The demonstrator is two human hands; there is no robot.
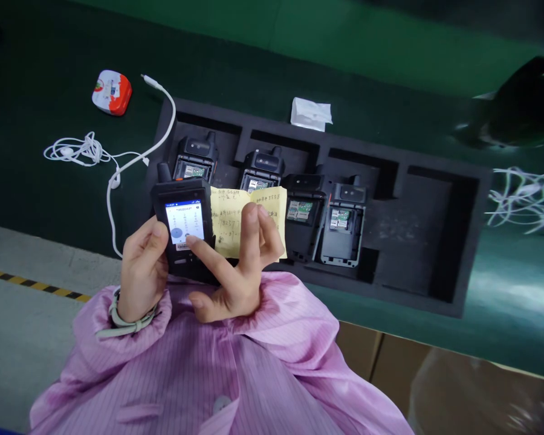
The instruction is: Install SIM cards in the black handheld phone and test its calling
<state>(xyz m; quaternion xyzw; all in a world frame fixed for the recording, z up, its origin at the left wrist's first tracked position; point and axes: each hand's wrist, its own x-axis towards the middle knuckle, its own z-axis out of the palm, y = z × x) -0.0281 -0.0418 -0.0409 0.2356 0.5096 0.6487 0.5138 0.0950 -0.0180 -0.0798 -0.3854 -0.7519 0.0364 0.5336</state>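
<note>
A black handheld radio [181,260] with a stubby antenna and a lit screen rests in my left hand [142,266], whose thumb lies along its left side. The screen [184,223] shows a dial pad with characters along the top. My right hand [240,266] has its fingers spread, and the index fingertip touches the lower part of the screen. Behind the other fingers is a creased yellow paper note [226,211] with handwriting; I cannot tell whether they grip it. Several similar radios, including one radio [342,226], lie with their backs uncovered and card slots showing.
A black foam tray [435,305] holds those radios on the dark green table [236,78]. A white cable [109,211], coiled thin cord [84,150] and red-and-white box [112,92] lie left. Folded white paper [310,113] is behind the tray; clear strands [528,196] lie right.
</note>
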